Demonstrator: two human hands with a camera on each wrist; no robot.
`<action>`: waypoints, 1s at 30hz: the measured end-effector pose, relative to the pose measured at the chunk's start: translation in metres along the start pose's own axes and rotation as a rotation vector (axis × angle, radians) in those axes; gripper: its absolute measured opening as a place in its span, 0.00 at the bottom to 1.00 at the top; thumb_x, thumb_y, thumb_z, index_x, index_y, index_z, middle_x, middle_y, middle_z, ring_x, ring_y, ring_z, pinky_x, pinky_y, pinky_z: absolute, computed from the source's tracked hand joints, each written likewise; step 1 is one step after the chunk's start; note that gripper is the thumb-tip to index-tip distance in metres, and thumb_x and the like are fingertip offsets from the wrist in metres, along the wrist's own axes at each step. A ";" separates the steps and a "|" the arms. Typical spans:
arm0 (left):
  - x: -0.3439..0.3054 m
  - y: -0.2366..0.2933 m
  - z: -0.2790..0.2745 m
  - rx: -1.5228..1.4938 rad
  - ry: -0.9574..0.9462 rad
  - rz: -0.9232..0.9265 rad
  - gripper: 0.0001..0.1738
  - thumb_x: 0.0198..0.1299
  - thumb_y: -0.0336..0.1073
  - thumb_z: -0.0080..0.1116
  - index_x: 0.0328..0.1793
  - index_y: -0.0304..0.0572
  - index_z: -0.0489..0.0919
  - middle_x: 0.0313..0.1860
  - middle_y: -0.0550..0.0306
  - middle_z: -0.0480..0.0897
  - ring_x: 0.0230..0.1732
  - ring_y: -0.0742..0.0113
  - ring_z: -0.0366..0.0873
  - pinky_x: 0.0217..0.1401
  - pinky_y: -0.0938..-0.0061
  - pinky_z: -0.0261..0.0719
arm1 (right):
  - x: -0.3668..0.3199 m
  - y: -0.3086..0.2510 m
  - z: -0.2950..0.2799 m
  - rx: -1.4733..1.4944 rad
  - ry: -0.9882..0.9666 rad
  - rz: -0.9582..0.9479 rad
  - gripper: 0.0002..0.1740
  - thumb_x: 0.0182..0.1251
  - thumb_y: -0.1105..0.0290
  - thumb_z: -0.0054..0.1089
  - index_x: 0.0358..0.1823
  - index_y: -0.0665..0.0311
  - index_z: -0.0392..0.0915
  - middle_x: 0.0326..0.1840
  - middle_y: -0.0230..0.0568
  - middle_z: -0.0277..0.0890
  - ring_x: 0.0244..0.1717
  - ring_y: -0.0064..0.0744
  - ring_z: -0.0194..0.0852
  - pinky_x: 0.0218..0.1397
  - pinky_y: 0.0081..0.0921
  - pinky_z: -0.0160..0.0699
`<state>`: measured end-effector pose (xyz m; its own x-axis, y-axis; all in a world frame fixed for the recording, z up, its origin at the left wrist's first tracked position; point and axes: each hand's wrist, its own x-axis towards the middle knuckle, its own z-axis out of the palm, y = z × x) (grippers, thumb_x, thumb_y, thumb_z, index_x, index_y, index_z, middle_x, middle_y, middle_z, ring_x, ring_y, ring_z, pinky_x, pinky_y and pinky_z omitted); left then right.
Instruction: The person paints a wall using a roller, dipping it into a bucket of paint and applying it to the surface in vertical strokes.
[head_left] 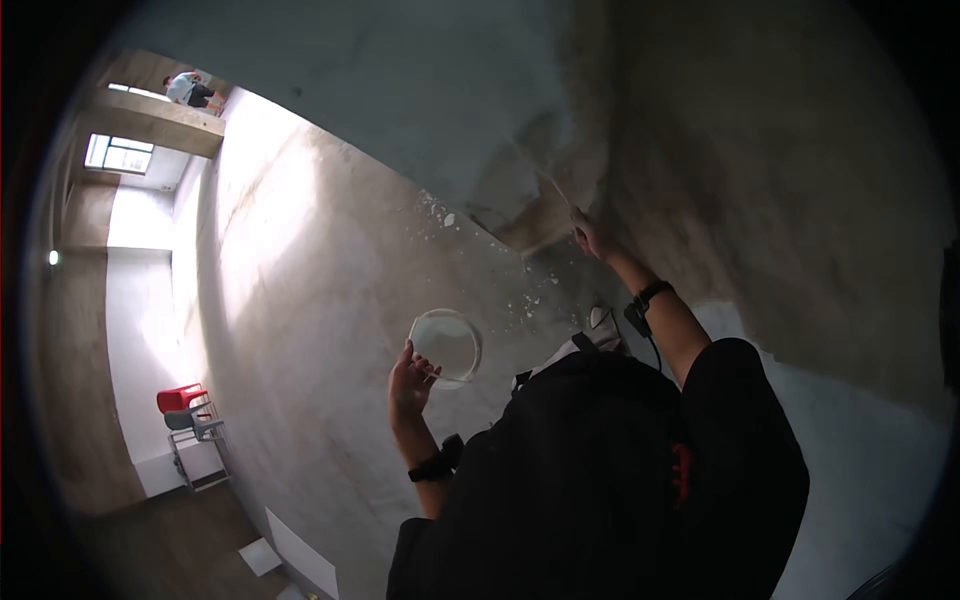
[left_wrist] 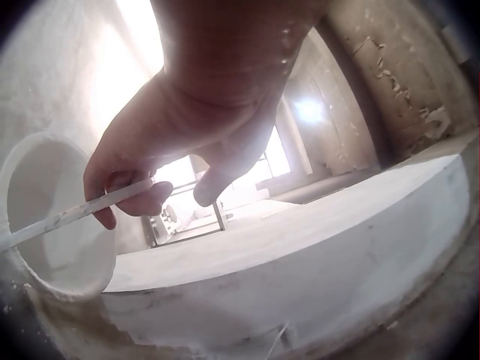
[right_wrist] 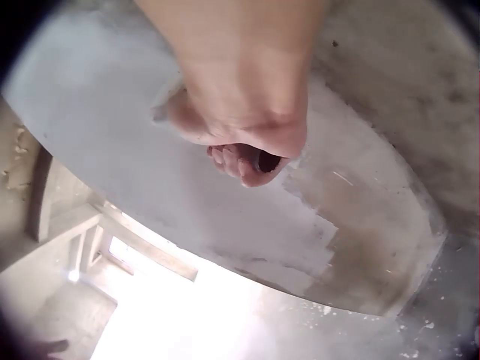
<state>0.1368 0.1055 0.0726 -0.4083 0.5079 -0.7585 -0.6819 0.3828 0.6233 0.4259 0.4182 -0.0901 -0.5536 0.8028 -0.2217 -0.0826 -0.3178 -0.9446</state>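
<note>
My left hand (head_left: 410, 385) holds a round white bucket (head_left: 478, 352) low in front of my body. In the left wrist view its fingers curl round a pale flat strip (left_wrist: 64, 216) that crosses the bucket's mouth. Up at the wall, my right hand (head_left: 592, 238) grips a thin tool (head_left: 548, 178), seen nearly edge-on like a scraper. Most of that tool is hidden behind the hand in the right wrist view. Beyond the fingers stretches the grey-plastered wall (right_wrist: 135, 150), where a brownish bare patch (right_wrist: 367, 259) shows near the lower corner.
White splashes (head_left: 448, 220) dot the concrete floor (head_left: 330, 260) along the wall's foot. A shoe (head_left: 600, 318) stands near that edge. Red chair (head_left: 180, 398) and grey chair (head_left: 190, 422) stand far left. Another person (head_left: 190, 90) is at the far end, near bright windows.
</note>
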 end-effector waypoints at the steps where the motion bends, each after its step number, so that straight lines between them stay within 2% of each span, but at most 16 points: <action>1: 0.001 0.000 0.000 -0.009 0.006 0.004 0.19 0.66 0.52 0.53 0.28 0.51 0.71 0.17 0.69 0.69 0.25 0.73 0.69 0.45 0.70 0.73 | -0.008 0.023 -0.015 0.062 -0.008 0.201 0.28 0.71 0.43 0.45 0.18 0.54 0.62 0.10 0.24 0.54 0.07 0.18 0.46 0.10 0.22 0.47; 2: 0.004 0.000 -0.002 -0.011 -0.001 -0.010 0.19 0.66 0.52 0.53 0.28 0.51 0.71 0.17 0.69 0.68 0.25 0.73 0.69 0.45 0.70 0.73 | -0.012 0.036 -0.023 0.120 -0.015 0.403 0.28 0.70 0.42 0.46 0.18 0.53 0.62 0.09 0.24 0.53 0.06 0.18 0.44 0.09 0.23 0.44; 3: 0.003 0.000 -0.001 -0.011 -0.007 -0.026 0.19 0.66 0.52 0.53 0.28 0.51 0.70 0.17 0.69 0.68 0.25 0.73 0.69 0.45 0.70 0.73 | -0.011 0.041 -0.023 0.115 -0.022 0.408 0.28 0.70 0.42 0.46 0.18 0.53 0.62 0.09 0.24 0.53 0.06 0.18 0.44 0.09 0.23 0.44; 6: -0.001 -0.001 0.002 -0.011 0.008 -0.014 0.19 0.66 0.52 0.54 0.28 0.51 0.70 0.17 0.69 0.67 0.24 0.72 0.69 0.44 0.69 0.74 | -0.012 0.046 -0.022 0.068 0.127 0.501 0.29 0.67 0.40 0.47 0.16 0.52 0.61 0.09 0.25 0.53 0.04 0.19 0.42 0.07 0.24 0.40; 9: -0.002 -0.002 0.003 -0.019 0.022 -0.021 0.19 0.66 0.52 0.54 0.28 0.51 0.70 0.17 0.69 0.67 0.24 0.72 0.69 0.42 0.70 0.74 | -0.016 0.035 -0.017 0.026 0.190 0.444 0.29 0.70 0.43 0.45 0.15 0.53 0.61 0.09 0.26 0.55 0.06 0.20 0.47 0.09 0.24 0.45; 11: 0.002 -0.004 0.000 -0.011 0.020 -0.030 0.18 0.66 0.52 0.54 0.28 0.51 0.70 0.17 0.69 0.67 0.24 0.72 0.69 0.42 0.70 0.74 | -0.015 0.021 -0.011 -0.088 0.214 0.087 0.28 0.72 0.47 0.43 0.15 0.54 0.61 0.09 0.27 0.56 0.08 0.21 0.52 0.13 0.23 0.52; 14: 0.003 -0.008 -0.003 0.001 0.016 -0.029 0.19 0.66 0.52 0.54 0.28 0.51 0.70 0.17 0.69 0.68 0.24 0.71 0.69 0.45 0.68 0.73 | -0.012 -0.023 -0.006 -0.097 0.137 0.045 0.28 0.74 0.51 0.42 0.15 0.55 0.62 0.10 0.28 0.58 0.12 0.22 0.57 0.18 0.22 0.57; 18: 0.000 -0.007 -0.001 0.001 0.051 -0.017 0.19 0.66 0.52 0.53 0.27 0.51 0.70 0.17 0.68 0.68 0.25 0.71 0.70 0.47 0.66 0.73 | -0.010 -0.003 -0.017 -0.265 0.121 -0.049 0.28 0.72 0.48 0.43 0.16 0.57 0.65 0.10 0.28 0.60 0.12 0.23 0.59 0.18 0.23 0.59; 20: 0.001 -0.005 0.001 -0.002 0.048 -0.003 0.19 0.66 0.52 0.53 0.27 0.51 0.70 0.17 0.69 0.68 0.24 0.71 0.70 0.47 0.66 0.73 | -0.013 0.024 -0.020 -0.105 0.178 0.374 0.28 0.70 0.45 0.43 0.20 0.59 0.67 0.11 0.29 0.62 0.12 0.25 0.61 0.18 0.25 0.61; 21: -0.001 -0.006 0.002 0.004 0.043 0.008 0.19 0.66 0.52 0.54 0.27 0.51 0.70 0.17 0.69 0.67 0.24 0.71 0.70 0.47 0.66 0.73 | 0.005 0.086 -0.052 -0.110 0.176 0.378 0.28 0.70 0.45 0.43 0.20 0.59 0.67 0.11 0.29 0.62 0.12 0.25 0.61 0.18 0.25 0.61; 23: -0.001 -0.006 0.003 0.005 0.032 -0.001 0.19 0.66 0.52 0.54 0.27 0.51 0.70 0.17 0.69 0.67 0.24 0.71 0.69 0.47 0.67 0.73 | 0.058 0.195 -0.105 -0.332 -0.175 0.218 0.25 0.68 0.45 0.46 0.22 0.58 0.68 0.13 0.29 0.64 0.12 0.26 0.62 0.17 0.27 0.63; 24: -0.002 -0.005 0.003 0.007 0.027 -0.009 0.18 0.66 0.51 0.54 0.28 0.51 0.70 0.17 0.69 0.67 0.24 0.72 0.69 0.46 0.67 0.73 | 0.030 0.154 -0.089 -0.332 -0.174 0.217 0.25 0.68 0.45 0.46 0.22 0.58 0.68 0.13 0.29 0.64 0.12 0.26 0.62 0.17 0.27 0.63; 26: -0.007 -0.001 0.008 0.004 0.032 -0.002 0.18 0.66 0.52 0.54 0.28 0.51 0.70 0.17 0.69 0.67 0.24 0.72 0.69 0.46 0.67 0.73 | 0.008 0.041 -0.035 -0.221 0.160 0.610 0.23 0.69 0.49 0.47 0.22 0.57 0.68 0.14 0.29 0.65 0.13 0.26 0.63 0.18 0.27 0.63; 27: -0.009 -0.002 0.010 -0.010 0.041 -0.001 0.18 0.66 0.52 0.54 0.28 0.51 0.70 0.17 0.69 0.67 0.24 0.72 0.69 0.46 0.68 0.74 | 0.001 0.031 -0.027 -0.228 0.156 0.612 0.23 0.69 0.49 0.47 0.22 0.57 0.68 0.14 0.29 0.65 0.13 0.26 0.63 0.18 0.27 0.63; 29: -0.007 -0.001 0.009 -0.013 0.034 -0.013 0.18 0.66 0.52 0.55 0.28 0.52 0.71 0.18 0.69 0.67 0.24 0.72 0.69 0.46 0.68 0.74 | -0.009 0.021 -0.019 -0.167 0.243 0.430 0.23 0.69 0.49 0.49 0.21 0.57 0.67 0.14 0.27 0.64 0.11 0.24 0.60 0.15 0.27 0.60; 30: -0.006 -0.002 0.008 -0.008 0.023 -0.020 0.18 0.66 0.52 0.55 0.29 0.52 0.71 0.18 0.69 0.68 0.24 0.72 0.69 0.46 0.69 0.74 | -0.013 0.012 -0.014 -0.180 0.233 0.441 0.23 0.69 0.49 0.49 0.21 0.57 0.67 0.14 0.27 0.64 0.11 0.24 0.60 0.15 0.27 0.60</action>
<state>0.1453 0.1081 0.0775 -0.4081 0.4826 -0.7749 -0.6947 0.3866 0.6066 0.4439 0.4106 -0.1022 -0.3033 0.7093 -0.6362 0.2719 -0.5755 -0.7713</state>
